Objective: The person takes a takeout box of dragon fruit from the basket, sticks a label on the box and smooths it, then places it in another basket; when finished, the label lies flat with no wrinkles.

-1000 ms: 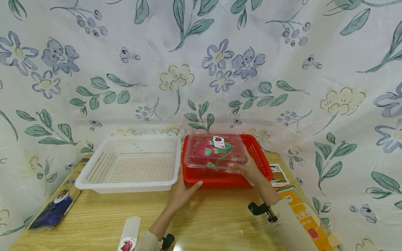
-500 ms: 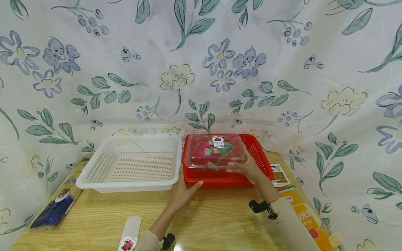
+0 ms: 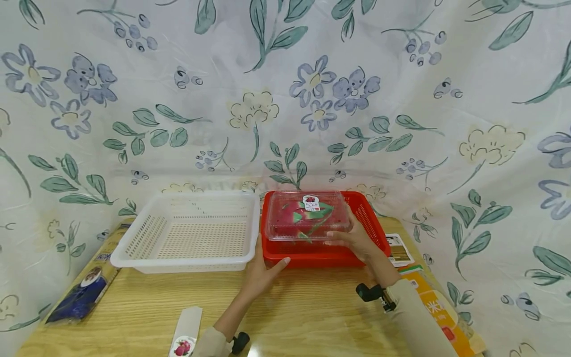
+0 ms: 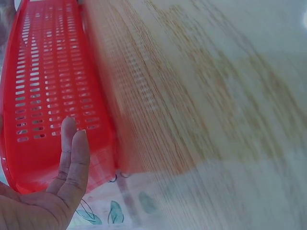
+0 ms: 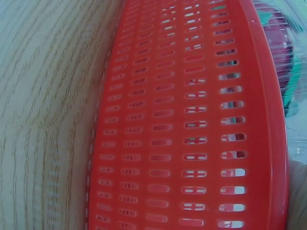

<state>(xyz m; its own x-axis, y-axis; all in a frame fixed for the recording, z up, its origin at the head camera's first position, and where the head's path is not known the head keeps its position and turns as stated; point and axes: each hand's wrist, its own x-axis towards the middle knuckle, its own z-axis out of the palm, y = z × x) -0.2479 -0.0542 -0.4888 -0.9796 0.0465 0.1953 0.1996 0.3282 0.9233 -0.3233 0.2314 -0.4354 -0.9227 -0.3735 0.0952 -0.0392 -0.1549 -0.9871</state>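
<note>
A clear plastic box [image 3: 276,229] with a label on its lid sits tilted in the red basket [image 3: 373,224]. Pink and green dragon fruit [image 3: 291,214] shows through it. At the box's front right corner, my right hand [image 3: 360,241] grips the plastic, fingers along the front edge. My left hand [image 3: 257,274] is at the basket's front left corner with its thumb spread out. In the left wrist view, straight fingers [image 4: 79,158] lie against the red side wall. The right wrist view is mostly filled by the slotted basket wall, with a sliver of the box beyond its rim.
A white basket [image 3: 178,264] stands left of the red one. A white strip [image 3: 189,322] with a fruit sticker lies near the front. A blue and gold bag [image 3: 82,296] is at the left edge; an orange packet [image 3: 439,303] and a card [image 3: 400,250] are right.
</note>
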